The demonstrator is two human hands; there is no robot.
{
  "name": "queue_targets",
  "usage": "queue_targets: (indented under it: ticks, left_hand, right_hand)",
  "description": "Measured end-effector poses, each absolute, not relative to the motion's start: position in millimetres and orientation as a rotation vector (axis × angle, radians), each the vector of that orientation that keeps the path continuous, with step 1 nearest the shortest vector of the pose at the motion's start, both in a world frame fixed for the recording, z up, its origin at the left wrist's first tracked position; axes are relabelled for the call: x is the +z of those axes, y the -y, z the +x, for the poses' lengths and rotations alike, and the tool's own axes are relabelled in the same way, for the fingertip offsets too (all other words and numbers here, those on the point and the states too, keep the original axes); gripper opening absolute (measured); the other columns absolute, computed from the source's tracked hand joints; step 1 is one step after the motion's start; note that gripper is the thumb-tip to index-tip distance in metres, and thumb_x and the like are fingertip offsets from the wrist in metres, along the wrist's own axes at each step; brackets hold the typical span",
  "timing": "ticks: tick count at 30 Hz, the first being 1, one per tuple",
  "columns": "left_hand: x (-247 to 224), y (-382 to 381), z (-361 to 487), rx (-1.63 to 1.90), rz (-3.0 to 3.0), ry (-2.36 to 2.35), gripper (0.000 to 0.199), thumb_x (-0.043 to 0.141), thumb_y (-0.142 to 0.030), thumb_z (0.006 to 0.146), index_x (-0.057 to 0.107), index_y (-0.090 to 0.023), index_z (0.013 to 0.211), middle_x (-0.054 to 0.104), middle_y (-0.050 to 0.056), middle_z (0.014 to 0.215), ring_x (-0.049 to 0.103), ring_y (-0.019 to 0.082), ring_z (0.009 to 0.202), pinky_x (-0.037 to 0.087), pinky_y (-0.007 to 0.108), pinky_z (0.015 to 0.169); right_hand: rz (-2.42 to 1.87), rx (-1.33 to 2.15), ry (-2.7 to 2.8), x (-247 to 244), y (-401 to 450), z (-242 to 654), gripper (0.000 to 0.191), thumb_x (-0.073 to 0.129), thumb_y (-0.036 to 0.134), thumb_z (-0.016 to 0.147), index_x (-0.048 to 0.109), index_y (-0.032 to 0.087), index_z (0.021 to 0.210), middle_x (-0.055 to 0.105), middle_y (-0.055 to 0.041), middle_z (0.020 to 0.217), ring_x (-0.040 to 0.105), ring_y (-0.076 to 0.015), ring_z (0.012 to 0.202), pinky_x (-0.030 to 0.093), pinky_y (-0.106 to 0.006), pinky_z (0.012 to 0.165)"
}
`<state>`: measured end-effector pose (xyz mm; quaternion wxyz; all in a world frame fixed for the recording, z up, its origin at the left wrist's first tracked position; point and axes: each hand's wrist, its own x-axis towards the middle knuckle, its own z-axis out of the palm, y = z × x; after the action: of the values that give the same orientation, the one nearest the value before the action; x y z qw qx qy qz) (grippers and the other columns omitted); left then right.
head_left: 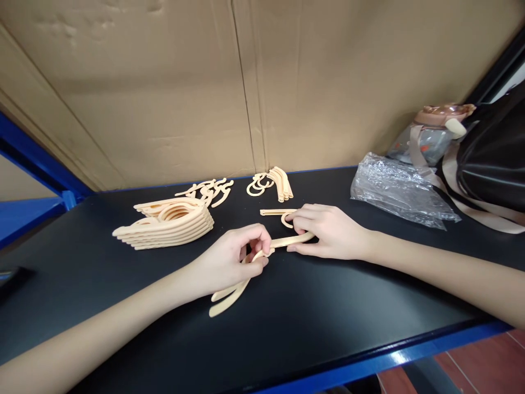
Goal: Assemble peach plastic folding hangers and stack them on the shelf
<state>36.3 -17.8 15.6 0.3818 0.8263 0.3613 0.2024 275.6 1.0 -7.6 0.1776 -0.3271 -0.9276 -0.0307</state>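
Between my two hands is a cream plastic hanger made of curved bars, low over the black table. My left hand [235,258] pinches its middle, and two curved hanger arms [230,302] stick out below that hand toward me. My right hand [330,232] grips the end of the straighter hanger bar [289,241] on the right. Just beyond the right fingertips lie a loose short bar [273,212] and a hook [285,221], partly covered by that hand. The joint inside my left fingers is hidden.
A stack of cream hangers [168,230] stands at left. Behind it are a pile of loose hooks [211,190], more hooks [257,186] and a bundle of curved bars [281,183]. At right lie a clear plastic bag [394,189], a bottle [426,137] and a dark bag [492,158].
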Motion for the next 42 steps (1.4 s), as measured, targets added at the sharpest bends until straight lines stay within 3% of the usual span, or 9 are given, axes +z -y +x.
queue_targets:
  ticks: [11, 15, 18, 22, 24, 27, 34, 38, 42]
  left_hand:
    - [20, 10, 33, 0.663, 1.306, -0.874, 0.009, 0.052, -0.021, 0.083, 0.045, -0.019, 0.089, 0.045, -0.009, 0.049, 0.04, 0.007, 0.039, 0.039, 0.017, 0.039]
    - [24, 6, 31, 0.735, 1.276, -0.899, 0.03, 0.05, -0.021, 0.087, 0.042, -0.019, 0.116, 0.064, 0.0, 0.071, 0.056, 0.012, 0.05, 0.045, 0.022, 0.045]
    - [27, 11, 30, 0.722, 1.404, -1.02, 0.042, 0.05, -0.029, 0.091, 0.038, -0.021, 0.13, 0.064, 0.002, 0.082, 0.054, 0.012, 0.058, 0.04, 0.021, 0.047]
    - [29, 19, 29, 0.631, 1.891, -1.228, 0.032, 0.038, -0.044, 0.095, 0.058, -0.022, 0.105, 0.059, -0.001, 0.079, 0.053, 0.013, 0.07, 0.04, 0.024, 0.059]
    - [30, 22, 29, 0.55, 2.109, -1.301, 0.038, 0.031, -0.047, 0.097, 0.058, -0.022, 0.088, 0.059, -0.002, 0.077, 0.055, 0.015, 0.073, 0.039, 0.027, 0.065]
    - [29, 24, 29, 0.386, 2.301, -1.426, 0.037, 0.028, -0.044, 0.098, 0.046, -0.021, 0.074, 0.052, -0.004, 0.065, 0.052, 0.016, 0.061, 0.035, 0.029, 0.059]
    - [17, 17, 29, 0.386, 2.404, -1.501, 0.035, 0.022, -0.041, 0.098, 0.036, -0.022, 0.072, 0.048, -0.004, 0.059, 0.051, 0.016, 0.055, 0.03, 0.027, 0.054]
    - [12, 16, 30, 0.446, 2.497, -1.495, 0.028, 0.034, -0.042, 0.094, 0.035, -0.022, 0.074, 0.045, -0.006, 0.056, 0.048, 0.015, 0.051, 0.028, 0.026, 0.052]
    - [9, 14, 29, 0.455, 2.64, -1.385, 0.027, 0.029, -0.036, 0.096, 0.039, -0.022, 0.075, 0.047, -0.003, 0.066, 0.049, 0.015, 0.057, 0.032, 0.026, 0.054]
  right_hand:
    - [-0.912, -0.057, 2.637, -7, -3, 276, 0.032, 0.045, 0.046, 0.094, 0.059, 0.016, 0.093, 0.066, -0.0063, 0.101, 0.059, -0.0182, 0.084, 0.046, -0.031, 0.078]
    - [-0.892, -0.053, 2.646, -7, -3, 277, 0.033, 0.045, 0.047, 0.095, 0.059, 0.017, 0.091, 0.066, -0.0065, 0.101, 0.058, -0.0179, 0.084, 0.045, -0.031, 0.078]
    - [-0.892, -0.047, 2.648, -6, -3, 277, 0.034, 0.045, 0.047, 0.094, 0.058, 0.017, 0.092, 0.066, -0.0067, 0.1, 0.058, -0.0177, 0.083, 0.046, -0.031, 0.077]
    - [-0.885, -0.046, 2.644, -4, -3, 277, 0.035, 0.043, 0.048, 0.095, 0.058, 0.016, 0.09, 0.066, -0.0073, 0.101, 0.059, -0.0178, 0.083, 0.046, -0.031, 0.076]
    - [-0.877, -0.049, 2.649, -4, -3, 277, 0.035, 0.042, 0.047, 0.096, 0.058, 0.016, 0.089, 0.066, -0.0076, 0.1, 0.059, -0.0178, 0.082, 0.047, -0.031, 0.075]
    - [-0.839, -0.091, 2.656, -4, -2, 278, 0.035, 0.041, 0.045, 0.097, 0.059, 0.016, 0.089, 0.067, -0.0081, 0.102, 0.06, -0.0183, 0.086, 0.048, -0.032, 0.077]
    - [-0.786, -0.165, 2.655, -5, -3, 279, 0.034, 0.041, 0.04, 0.098, 0.065, 0.016, 0.094, 0.066, -0.0082, 0.113, 0.061, -0.0203, 0.096, 0.051, -0.034, 0.081]
    - [-0.793, -0.172, 2.655, -6, -4, 279, 0.033, 0.041, 0.04, 0.098, 0.065, 0.017, 0.098, 0.066, -0.0084, 0.113, 0.061, -0.0203, 0.096, 0.051, -0.033, 0.08]
    - [-0.838, -0.146, 2.672, -7, -5, 281, 0.031, 0.041, 0.036, 0.097, 0.064, 0.016, 0.099, 0.066, -0.0089, 0.112, 0.061, -0.0202, 0.095, 0.051, -0.032, 0.077]
